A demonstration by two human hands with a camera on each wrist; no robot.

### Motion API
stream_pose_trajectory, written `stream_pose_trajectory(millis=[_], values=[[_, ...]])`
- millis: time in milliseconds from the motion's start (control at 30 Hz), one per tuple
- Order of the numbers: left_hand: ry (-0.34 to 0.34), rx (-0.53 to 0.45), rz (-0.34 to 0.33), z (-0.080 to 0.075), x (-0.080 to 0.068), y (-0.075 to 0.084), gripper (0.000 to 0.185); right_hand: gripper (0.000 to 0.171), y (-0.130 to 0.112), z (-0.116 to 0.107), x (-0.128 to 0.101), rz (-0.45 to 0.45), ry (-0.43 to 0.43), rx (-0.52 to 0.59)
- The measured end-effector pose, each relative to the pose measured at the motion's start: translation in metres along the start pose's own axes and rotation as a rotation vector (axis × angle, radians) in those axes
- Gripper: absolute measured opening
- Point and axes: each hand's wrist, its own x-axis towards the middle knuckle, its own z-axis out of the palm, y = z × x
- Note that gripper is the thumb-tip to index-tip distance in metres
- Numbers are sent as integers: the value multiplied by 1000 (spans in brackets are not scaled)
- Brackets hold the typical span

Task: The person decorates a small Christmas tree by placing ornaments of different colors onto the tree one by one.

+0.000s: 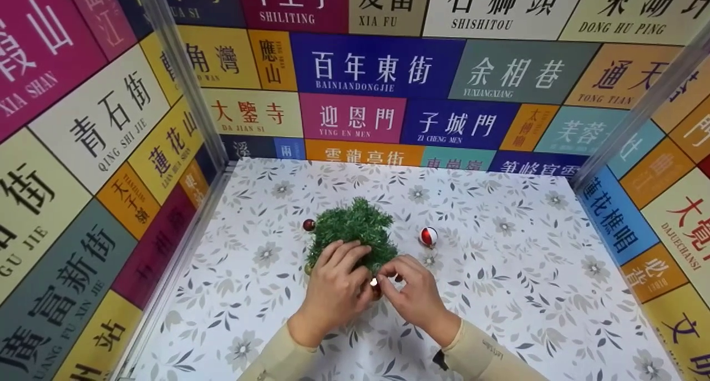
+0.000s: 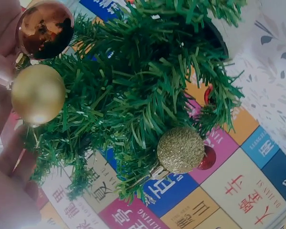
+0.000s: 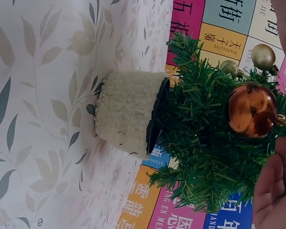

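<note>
A small artificial Christmas tree (image 1: 355, 225) carries several baubles; its pot (image 3: 128, 112) has a fluffy cream cover. My left hand (image 1: 338, 284) lies over the near side of the tree, its fingers bent round the branch tips. Close beside it, my right hand (image 1: 416, 289) brings thumb and forefinger together at the cap of a shiny copper bauble (image 3: 251, 110); the exact contact is hidden. A satin gold bauble (image 2: 38, 94) hangs near the left fingers. Farther along are a glittery gold bauble (image 2: 181, 149) and a red bauble (image 1: 308, 224).
A red-and-white bauble (image 1: 428, 237) lies on the tabletop to the right of the tree. The table has a white leaf-patterned cover (image 1: 516, 281). Panels with colourful place-name signs (image 1: 377, 67) stand at the back and both sides, with metal posts (image 1: 188, 70) at the corners.
</note>
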Motion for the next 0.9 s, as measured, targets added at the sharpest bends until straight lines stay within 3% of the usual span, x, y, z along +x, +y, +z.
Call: stream_pose_trajectory(millis=[200,400,633,900], values=[[69,33,-13,5,1,-2,14,15,1,4,4,8,32,-34],[43,59,-37,5,2,-1,12,6,3,5,6,22,24,-44],[20,86,-78,5,6,2,13,3,6,8,6,8,43,-154],[-1,122,-148,5,6,6,12,9,6,9,4,-6,3,-169]])
